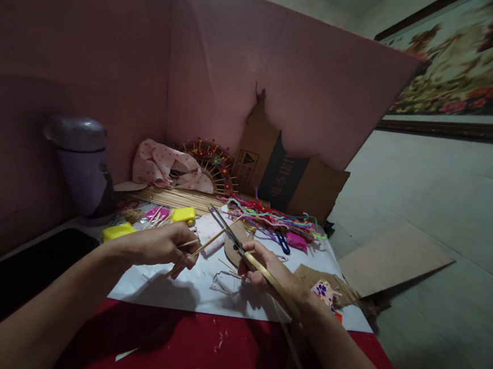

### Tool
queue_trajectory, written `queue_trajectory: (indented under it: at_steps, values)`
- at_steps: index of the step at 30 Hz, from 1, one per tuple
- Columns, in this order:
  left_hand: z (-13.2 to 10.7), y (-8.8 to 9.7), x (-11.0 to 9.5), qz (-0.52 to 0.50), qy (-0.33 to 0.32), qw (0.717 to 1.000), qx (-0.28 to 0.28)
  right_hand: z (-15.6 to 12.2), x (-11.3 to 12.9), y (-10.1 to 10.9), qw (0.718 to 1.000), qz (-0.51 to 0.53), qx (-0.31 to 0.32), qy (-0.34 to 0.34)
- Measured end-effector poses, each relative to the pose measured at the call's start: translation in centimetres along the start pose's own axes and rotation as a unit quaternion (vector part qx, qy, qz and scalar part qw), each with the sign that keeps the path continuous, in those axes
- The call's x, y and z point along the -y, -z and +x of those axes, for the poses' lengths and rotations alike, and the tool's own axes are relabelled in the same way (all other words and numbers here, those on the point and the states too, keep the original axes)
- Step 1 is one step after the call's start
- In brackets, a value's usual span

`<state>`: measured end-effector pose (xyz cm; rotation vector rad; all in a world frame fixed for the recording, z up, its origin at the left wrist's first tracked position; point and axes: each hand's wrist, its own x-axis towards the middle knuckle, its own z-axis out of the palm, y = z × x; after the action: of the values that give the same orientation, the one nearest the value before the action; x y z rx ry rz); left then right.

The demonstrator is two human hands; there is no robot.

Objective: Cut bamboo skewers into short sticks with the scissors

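Observation:
My left hand (165, 244) is closed around several thin wooden sticks (214, 238), and the longest one slants up to the right. My right hand (265, 268) grips scissors (236, 241) with gold-coloured handles. Their blades point up and left, slightly apart, and cross the long stick; whether they touch it I cannot tell. Below the hands, a white sheet (136, 285) carries a few short stick pieces. Behind the blades lies a cut piece of brown cardboard (233, 246), partly hidden by them.
A purple tumbler (83, 166) stands at left beside yellow packs (183, 215). Farther back are a bundle of sticks (177, 200), colourful pipe cleaners (269, 215), dotted cloth (163, 164) and a cut cardboard sheet (290, 174). Red cloth (182, 344) covers the near edge.

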<state>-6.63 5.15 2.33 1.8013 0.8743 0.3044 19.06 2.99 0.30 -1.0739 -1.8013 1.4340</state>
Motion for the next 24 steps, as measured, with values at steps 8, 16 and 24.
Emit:
queue_trajectory:
  at_steps: [8, 16, 24]
  values:
    - [0.0, 0.0, 0.1, 0.014, -0.007, 1.000, -0.008, 0.2, -0.3, 0.0, 1.000, 0.016, 0.010, 0.018]
    - [0.2, -0.3, -0.2, -0.004, -0.007, 1.000, -0.011, 0.2, -1.0, 0.2, 0.999, -0.019, 0.002, 0.040]
    - [0.3, -0.2, 0.1, 0.004, -0.010, 1.000, -0.008, 0.3, -1.2, 0.4, 0.998, -0.041, 0.004, 0.038]
